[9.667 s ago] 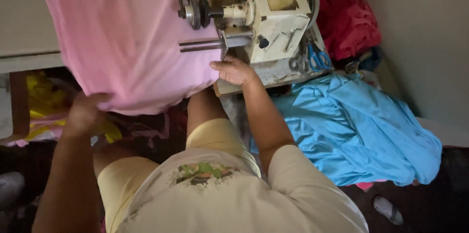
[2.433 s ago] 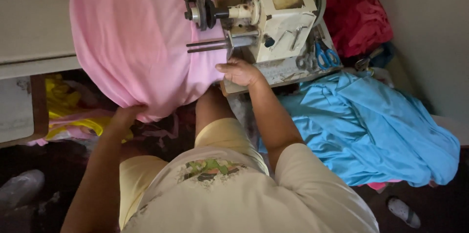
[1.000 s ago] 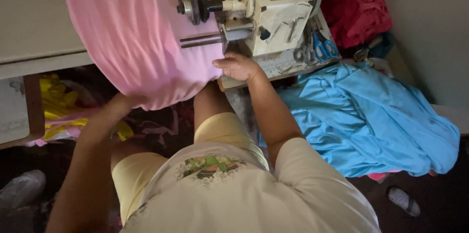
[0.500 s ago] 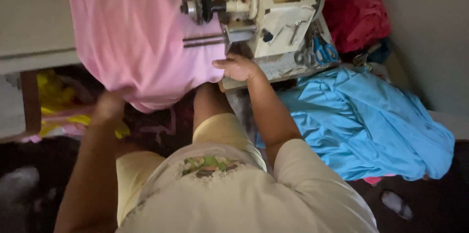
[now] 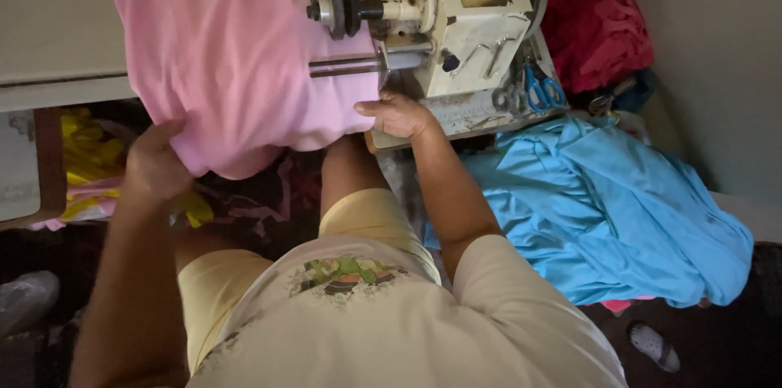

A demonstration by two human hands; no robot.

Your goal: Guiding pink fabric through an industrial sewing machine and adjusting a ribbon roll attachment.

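A pink cloth, plain and soft, hangs in loose folds over the front edge of the sewing table. Its right side lies against the cream sewing machine at the table's right end; its bunched lower hem sags below the table's edge.

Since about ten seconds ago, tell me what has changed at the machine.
Little: the left hand has shifted along the pink fabric's hanging lower edge, gripping it throughout. The right hand stays at the fabric beside the sewing machine. The blue cloth lies unmoved.
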